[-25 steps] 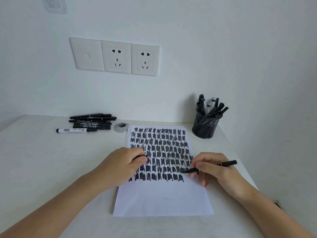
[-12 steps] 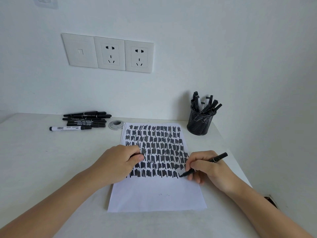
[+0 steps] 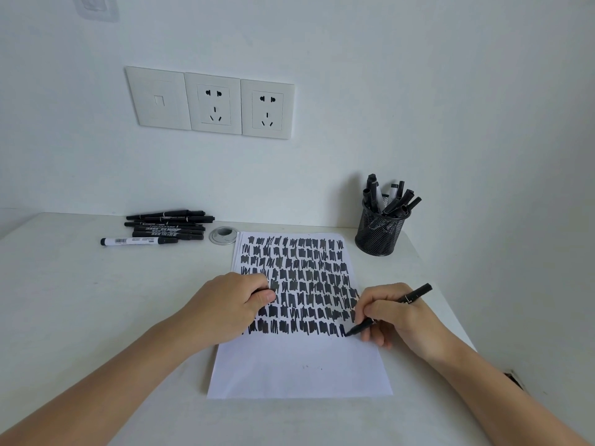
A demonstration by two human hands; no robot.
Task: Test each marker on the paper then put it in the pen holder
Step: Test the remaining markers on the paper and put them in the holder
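Observation:
A white sheet of paper [image 3: 299, 368] lies on the table, its upper half filled with rows of black scribbles. My right hand [image 3: 396, 313] pinches a black marker [image 3: 415, 293] like a pen, its tip touching the paper at the right end of the lowest scribble row. My left hand [image 3: 231, 304] rests on the paper's left side, fingers curled around a small black piece, apparently the cap [image 3: 262, 290], mostly hidden. A black mesh pen holder [image 3: 380, 235] with several markers stands at the back right. More black markers [image 3: 167, 225] lie at the back left.
A white-barrelled marker [image 3: 138, 241] lies in front of the black marker pile. A round metal grommet [image 3: 223, 235] sits in the table beside the paper's top left corner. Wall sockets [image 3: 212, 103] are above. The table's right edge runs close to my right forearm.
The marker tip has come down to the paper at the end of the bottom row and started a new mark. My left hand stays in place.

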